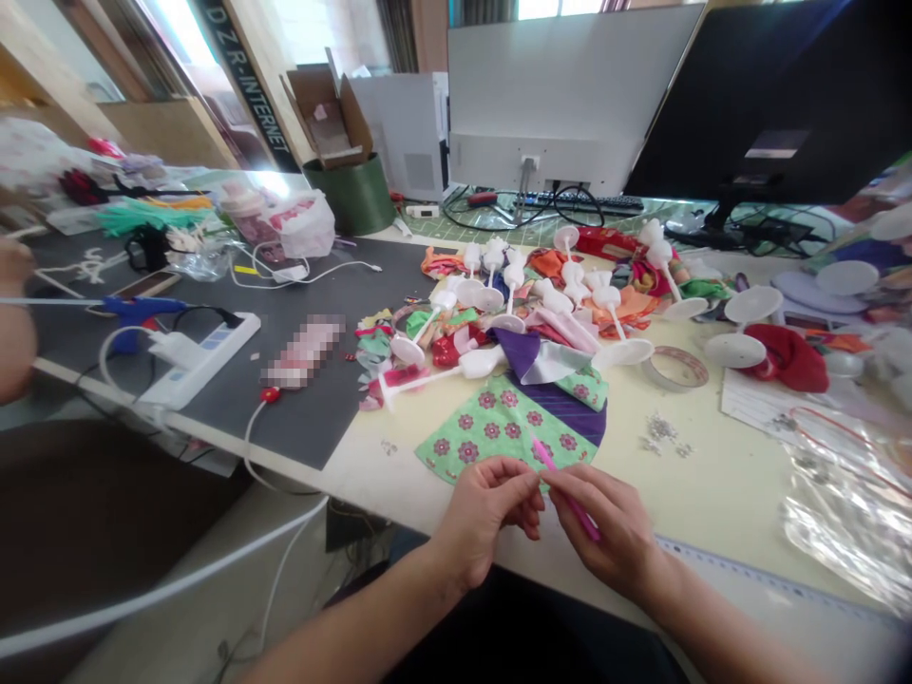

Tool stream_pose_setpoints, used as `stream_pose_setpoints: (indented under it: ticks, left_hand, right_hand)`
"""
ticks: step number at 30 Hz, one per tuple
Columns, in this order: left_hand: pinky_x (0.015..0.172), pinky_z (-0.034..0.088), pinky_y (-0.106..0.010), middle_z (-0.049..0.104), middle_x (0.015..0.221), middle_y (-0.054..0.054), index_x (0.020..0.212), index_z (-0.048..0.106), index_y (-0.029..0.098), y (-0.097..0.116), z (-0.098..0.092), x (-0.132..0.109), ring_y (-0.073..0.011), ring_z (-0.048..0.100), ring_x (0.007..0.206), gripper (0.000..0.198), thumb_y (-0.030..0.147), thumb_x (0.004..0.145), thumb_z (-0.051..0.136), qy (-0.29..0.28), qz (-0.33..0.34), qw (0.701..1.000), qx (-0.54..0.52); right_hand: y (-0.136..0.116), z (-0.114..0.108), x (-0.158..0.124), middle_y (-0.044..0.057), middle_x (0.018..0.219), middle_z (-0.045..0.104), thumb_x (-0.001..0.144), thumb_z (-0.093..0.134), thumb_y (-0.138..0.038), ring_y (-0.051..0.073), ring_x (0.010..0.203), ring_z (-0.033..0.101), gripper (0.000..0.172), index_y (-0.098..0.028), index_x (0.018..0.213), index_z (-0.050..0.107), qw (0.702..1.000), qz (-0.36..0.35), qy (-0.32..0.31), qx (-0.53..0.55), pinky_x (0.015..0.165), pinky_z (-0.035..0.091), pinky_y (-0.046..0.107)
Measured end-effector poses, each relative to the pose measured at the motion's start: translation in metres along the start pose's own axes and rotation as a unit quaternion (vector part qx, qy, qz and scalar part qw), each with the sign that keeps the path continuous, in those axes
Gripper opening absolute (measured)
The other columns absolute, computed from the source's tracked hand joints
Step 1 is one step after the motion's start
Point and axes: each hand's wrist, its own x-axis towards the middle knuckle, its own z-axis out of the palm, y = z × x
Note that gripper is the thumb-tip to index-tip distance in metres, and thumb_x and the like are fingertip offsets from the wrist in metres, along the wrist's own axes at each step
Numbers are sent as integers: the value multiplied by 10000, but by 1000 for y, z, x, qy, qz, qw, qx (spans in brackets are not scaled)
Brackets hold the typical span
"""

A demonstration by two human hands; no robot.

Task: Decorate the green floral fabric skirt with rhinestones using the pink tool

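Well, the right hand (602, 527) pinches a slim pink stick (547, 461), its upper end over a curved piece of mint-green floral fabric (491, 427). The left hand (488, 513), fingers curled narrowly, sits just beside the stick at the fabric's lower edge; whether it grips anything, I cannot tell.

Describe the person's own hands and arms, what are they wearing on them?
The left hand and right hand are bare, with no gloves, rings or watch visible. The forearms show no sleeves, and dark clothing shows between them.
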Motion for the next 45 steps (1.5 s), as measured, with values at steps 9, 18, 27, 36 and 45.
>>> stream_pose_setpoints:
  ticks: [9, 18, 27, 36, 45]
  left_hand:
    - [522, 481, -212, 633, 614, -12, 688, 618, 123, 15, -7, 2, -84, 559, 492, 212, 287, 688, 751, 41, 60, 997, 26]
    - [526, 505, -221, 642, 614, -15, 733, 620, 124, 20, -10, 3, -93, 571, 516, 232, 282, 659, 773, 73, 58, 996, 11]
    - [520, 501, -212, 637, 611, -11, 741, 623, 115, 19, -11, 5, -86, 562, 517, 188, 248, 684, 742, 78, 56, 995, 11]
    - [529, 505, -213, 646, 617, -10, 753, 625, 116, 15, -10, 2, -88, 570, 522, 168, 248, 713, 721, 73, 80, 993, 43]
    - [553, 511, -206, 653, 619, -4, 758, 632, 118, 14, -7, 2, -84, 580, 533, 129, 239, 749, 674, 82, 114, 984, 111]
  right_hand:
    - [-5, -14, 5, 82, 868, 638, 853, 527, -76, 160, 731, 624, 390, -191, 1223, 575, 999, 2, 24, 47, 605, 540, 267]
    - [-12, -23, 4, 74, 803, 643, 828, 501, -59, 175, 706, 633, 361, -181, 1157, 589, 997, -7, 29, 69, 594, 541, 285]
    - [-10, -19, 5, 72, 773, 621, 792, 507, -43, 173, 677, 597, 339, -140, 1111, 572, 994, -55, 18, 89, 582, 519, 313]
    - [-9, -17, 4, 76, 784, 621, 812, 513, -35, 166, 688, 592, 312, -136, 1104, 558, 997, -49, 17, 62, 577, 498, 302]
    - [-9, -15, 3, 94, 795, 613, 799, 528, -3, 176, 712, 581, 319, -105, 1100, 555, 996, -52, 9, 66, 581, 487, 312]
